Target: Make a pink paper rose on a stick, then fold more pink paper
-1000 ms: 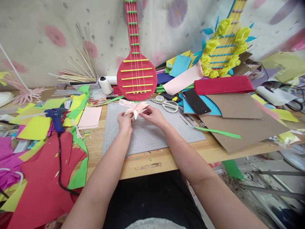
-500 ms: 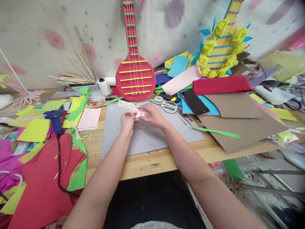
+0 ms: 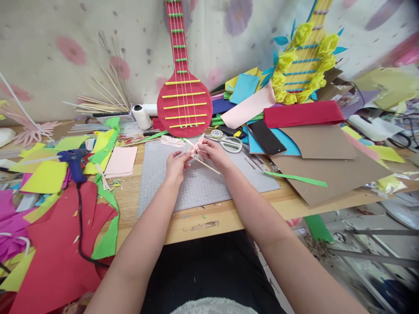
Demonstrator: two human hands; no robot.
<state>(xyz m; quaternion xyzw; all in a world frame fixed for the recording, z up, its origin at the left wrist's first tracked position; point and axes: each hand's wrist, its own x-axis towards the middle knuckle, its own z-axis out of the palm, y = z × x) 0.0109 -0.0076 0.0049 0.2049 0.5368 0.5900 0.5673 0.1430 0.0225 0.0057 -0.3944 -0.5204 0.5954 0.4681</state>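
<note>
Over the grey cutting mat (image 3: 196, 187), my left hand (image 3: 176, 168) and my right hand (image 3: 214, 153) meet around a small pale pink paper piece (image 3: 196, 148). Both hands are closed on it with the fingertips. A thin wooden stick (image 3: 209, 167) slants down to the right from between the hands. Another pale pink paper scrap (image 3: 172, 141) lies on the mat's back edge, just behind my left hand.
White-handled scissors (image 3: 231, 145) and a black phone (image 3: 266, 138) lie right of the hands. A red paper instrument (image 3: 185, 104) leans at the back. A blue glue gun (image 3: 74, 165) and pink sheets (image 3: 121, 161) are at left; brown card (image 3: 330, 174) at right.
The thin stick now shows between my hands. The pink paper in them has turned and bunched, while the scrap behind now lies apart on the mat. The view has shifted slightly.
</note>
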